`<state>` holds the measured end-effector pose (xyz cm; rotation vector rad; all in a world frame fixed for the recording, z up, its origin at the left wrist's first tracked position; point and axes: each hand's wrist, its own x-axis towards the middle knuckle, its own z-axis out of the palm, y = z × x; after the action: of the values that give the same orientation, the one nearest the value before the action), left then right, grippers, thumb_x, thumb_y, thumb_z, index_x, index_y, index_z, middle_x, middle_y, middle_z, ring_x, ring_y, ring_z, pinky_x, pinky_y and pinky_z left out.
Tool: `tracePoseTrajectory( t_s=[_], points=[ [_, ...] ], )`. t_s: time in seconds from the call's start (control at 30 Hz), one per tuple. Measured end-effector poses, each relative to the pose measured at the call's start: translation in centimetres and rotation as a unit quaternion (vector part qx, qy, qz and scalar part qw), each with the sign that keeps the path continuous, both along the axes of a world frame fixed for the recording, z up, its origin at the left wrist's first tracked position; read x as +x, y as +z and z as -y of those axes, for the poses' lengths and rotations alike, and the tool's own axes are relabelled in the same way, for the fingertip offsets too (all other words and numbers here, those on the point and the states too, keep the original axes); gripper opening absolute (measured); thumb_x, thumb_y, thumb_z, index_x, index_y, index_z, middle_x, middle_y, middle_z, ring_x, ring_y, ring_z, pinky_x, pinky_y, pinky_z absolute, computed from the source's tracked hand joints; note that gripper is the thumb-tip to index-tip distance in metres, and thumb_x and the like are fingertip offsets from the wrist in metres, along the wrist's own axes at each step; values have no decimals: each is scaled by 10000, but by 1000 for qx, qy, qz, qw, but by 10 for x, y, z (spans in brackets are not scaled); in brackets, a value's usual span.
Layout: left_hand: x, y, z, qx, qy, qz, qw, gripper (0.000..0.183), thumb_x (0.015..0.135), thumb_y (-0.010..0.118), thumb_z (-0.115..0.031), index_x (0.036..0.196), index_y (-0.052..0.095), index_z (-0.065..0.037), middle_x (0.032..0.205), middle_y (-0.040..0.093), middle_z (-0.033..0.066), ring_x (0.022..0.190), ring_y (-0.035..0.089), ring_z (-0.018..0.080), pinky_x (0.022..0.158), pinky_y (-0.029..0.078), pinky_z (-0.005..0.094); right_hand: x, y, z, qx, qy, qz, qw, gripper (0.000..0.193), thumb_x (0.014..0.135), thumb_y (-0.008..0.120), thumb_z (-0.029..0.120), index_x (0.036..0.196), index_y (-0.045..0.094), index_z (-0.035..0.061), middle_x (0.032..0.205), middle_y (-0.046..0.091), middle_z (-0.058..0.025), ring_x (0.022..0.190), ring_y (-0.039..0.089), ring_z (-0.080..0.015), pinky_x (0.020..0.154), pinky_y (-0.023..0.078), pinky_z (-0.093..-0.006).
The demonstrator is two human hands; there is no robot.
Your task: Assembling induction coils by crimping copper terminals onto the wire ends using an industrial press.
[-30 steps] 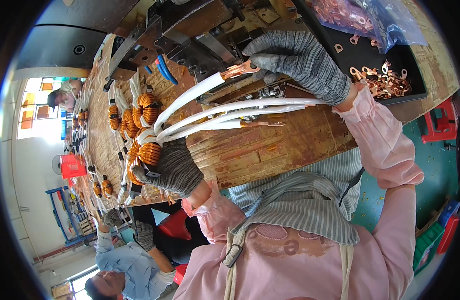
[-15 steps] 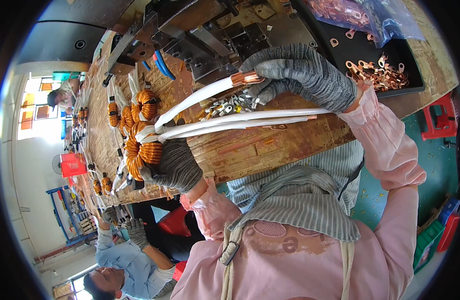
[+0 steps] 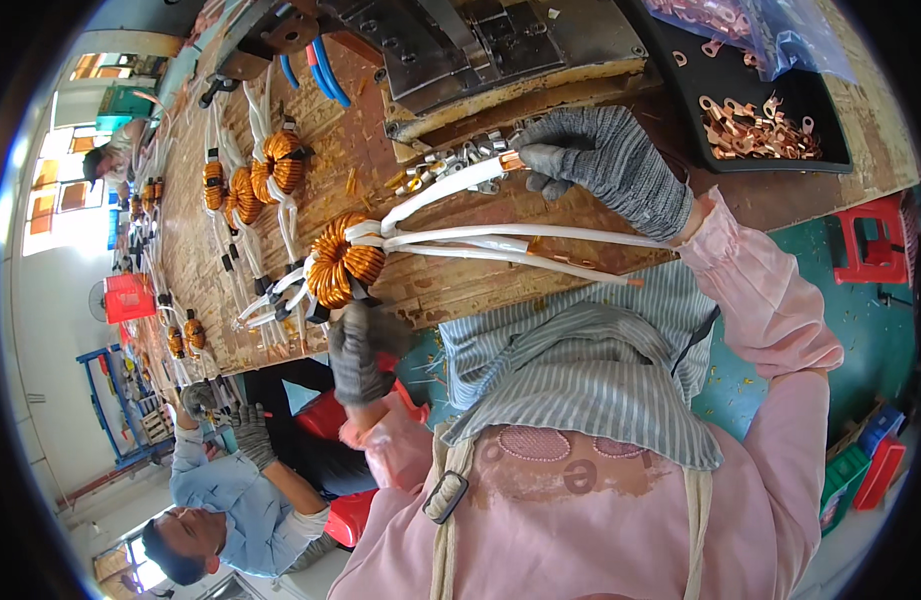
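Observation:
My gloved right hand (image 3: pixel 605 160) pinches the bare copper end of a thick white-sleeved cable (image 3: pixel 445 190). That cable runs left to a toroidal coil (image 3: pixel 346 262) wound with orange copper wire, which lies near the table's front edge. Other white leads (image 3: pixel 540 236) with bare copper ends stretch right from the coil, past the table's edge. My gloved left hand (image 3: pixel 358 350) is just below the coil, smeared by motion, so its fingers are hard to read. A pile of metal terminals (image 3: pixel 460 160) lies beside the cable end.
A metal press (image 3: pixel 510 70) stands at the back. At right, a black tray (image 3: pixel 770 165) holds copper ring lugs (image 3: pixel 760 130) and a plastic bag (image 3: pixel 780 40). More wound coils (image 3: pixel 280 165) lie to the left. A co-worker (image 3: pixel 230 500) works at lower left.
My left hand has come off the coil and moved down. The coil and cable have shifted right, and my right hand has drawn back from the press, still pinching the cable end.

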<state>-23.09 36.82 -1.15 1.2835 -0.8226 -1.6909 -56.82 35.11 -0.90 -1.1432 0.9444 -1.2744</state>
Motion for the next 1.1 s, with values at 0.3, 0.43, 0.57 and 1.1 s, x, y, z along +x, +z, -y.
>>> tracePoseTrajectory(
  t_s=[0.3, 0.43, 0.57, 1.1],
  points=[
    [-98, 47, 79, -542, -292, 474, 629, 271, 817, 557, -201, 968, 582, 23, 700, 593, 78, 716, 584, 156, 658, 448, 251, 3, -14, -17, -12, -36, -43, 998, 233, 785, 610, 90, 996, 587, -6, 797, 619, -76, 679, 597, -120, 615, 504, -232],
    [-107, 34, 115, -393, -496, 314, 707, 256, 820, 561, -208, 970, 592, -3, 663, 573, 62, 569, 533, 115, 530, 420, 236, 9, -15, -18, -43, -45, -105, 992, 212, 804, 588, 126, 980, 586, 7, 760, 613, -65, 683, 590, -122, 642, 492, -225],
    [-110, 30, 113, -168, -485, 223, 829, 268, 820, 573, -233, 949, 612, -2, 629, 541, 11, 529, 453, 55, 469, 360, 198, 15, -17, -21, 97, -48, 101, 989, 240, 814, 576, 111, 1009, 560, -27, 854, 611, -100, 768, 610, -165, 667, 507, -227],
    [-106, 24, 106, -143, -387, 220, 884, 269, 834, 546, -252, 944, 618, -18, 614, 526, -14, 530, 448, 42, 478, 363, 186, -1, -6, -14, 20, -43, 84, 995, 285, 821, 568, 136, 1066, 550, -8, 992, 594, -121, 816, 609, -166, 664, 509, -235]
  ],
)
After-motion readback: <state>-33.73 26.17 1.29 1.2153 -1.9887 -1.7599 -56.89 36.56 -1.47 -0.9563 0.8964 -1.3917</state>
